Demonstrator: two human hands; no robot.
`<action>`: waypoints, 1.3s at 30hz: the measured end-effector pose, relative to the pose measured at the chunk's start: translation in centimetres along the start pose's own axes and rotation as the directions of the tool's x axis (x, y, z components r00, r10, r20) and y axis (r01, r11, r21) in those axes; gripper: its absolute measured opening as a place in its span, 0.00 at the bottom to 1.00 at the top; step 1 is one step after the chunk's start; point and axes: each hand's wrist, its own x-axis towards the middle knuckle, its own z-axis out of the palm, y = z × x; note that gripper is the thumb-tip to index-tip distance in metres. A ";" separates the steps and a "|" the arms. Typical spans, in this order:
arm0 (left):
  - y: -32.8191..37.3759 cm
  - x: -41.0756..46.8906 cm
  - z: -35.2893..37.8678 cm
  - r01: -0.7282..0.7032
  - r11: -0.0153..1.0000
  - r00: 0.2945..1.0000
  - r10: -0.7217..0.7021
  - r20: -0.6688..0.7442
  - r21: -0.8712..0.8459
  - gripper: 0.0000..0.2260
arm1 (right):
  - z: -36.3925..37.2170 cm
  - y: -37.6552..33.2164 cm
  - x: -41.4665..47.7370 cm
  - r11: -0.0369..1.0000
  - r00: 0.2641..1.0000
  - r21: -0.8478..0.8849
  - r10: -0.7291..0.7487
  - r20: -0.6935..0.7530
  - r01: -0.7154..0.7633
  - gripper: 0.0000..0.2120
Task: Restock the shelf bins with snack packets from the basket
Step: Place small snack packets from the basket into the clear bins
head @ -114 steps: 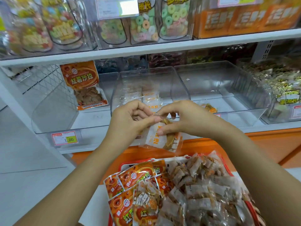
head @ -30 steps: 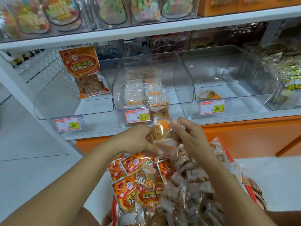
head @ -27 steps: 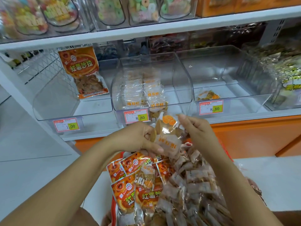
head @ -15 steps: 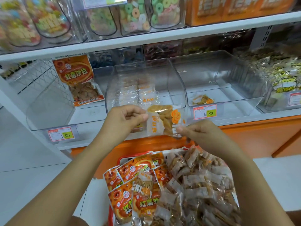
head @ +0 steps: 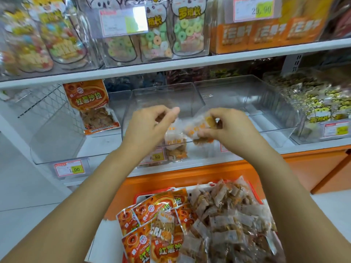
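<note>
A white shelf (head: 190, 62) ran across the shop wall, jars of ring sweets (head: 157, 37) standing on it at twelve o'clock and three clear bins ranged below. The left bin (head: 57, 141), at nine o'clock, held one orange packet (head: 89, 105) propped upright near its back, with a 1.00 price tag (head: 69, 168) on its front. The right bin (head: 247, 95) stood at two o'clock.

Both of the person's arms reached up to the middle bin (head: 165, 95). The right hand (head: 231, 128) pinched a small clear packet (head: 197, 129) between thumb and curled fingers, holding it over the bin's front wall, at three o'clock from the left hand (head: 150, 124). That left hand had its fingers curled and its thumb stretched out (the blur hid whether it gripped anything, so I could not tell).

Just below the hands, more packets (head: 175, 147) leaned inside the bin against its front, beside the 8.50 tag (head: 154, 157). Down at six o'clock sat the red basket (head: 144, 194), heaped with clear packets (head: 228, 219) on its right and orange bags (head: 152, 211) on its left.
</note>
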 end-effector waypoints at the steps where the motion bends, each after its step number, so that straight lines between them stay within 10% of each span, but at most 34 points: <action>1: -0.8 0.9 0.0 0.037 0.997 0.999 -0.039 0.025 0.073 0.13 | -0.2 0.5 0.2 0.999 0.997 0.027 0.031 -0.073 -0.029 0.18; 11: -6.0 5.3 4.4 -0.052 0.915 0.839 -0.176 0.514 0.400 0.18 | -1.7 2.2 2.8 0.975 0.963 0.022 0.223 -0.150 -0.223 0.21; 19: -6.0 6.0 5.3 -0.090 0.851 0.744 -0.288 0.603 0.517 0.29 | -3.0 -1.1 7.4 0.987 0.971 -0.155 0.084 0.223 -0.050 0.24; 25: -4.8 6.3 6.5 -0.309 0.654 0.778 -0.244 0.579 0.691 0.11 | -2.7 -2.1 8.4 0.969 0.923 -0.203 -0.054 0.381 0.141 0.18; 39: -8.2 7.5 6.1 -0.118 0.789 0.830 -0.255 0.496 0.603 0.19 | 4.7 1.7 10.1 0.895 0.805 -0.407 0.102 0.585 0.181 0.14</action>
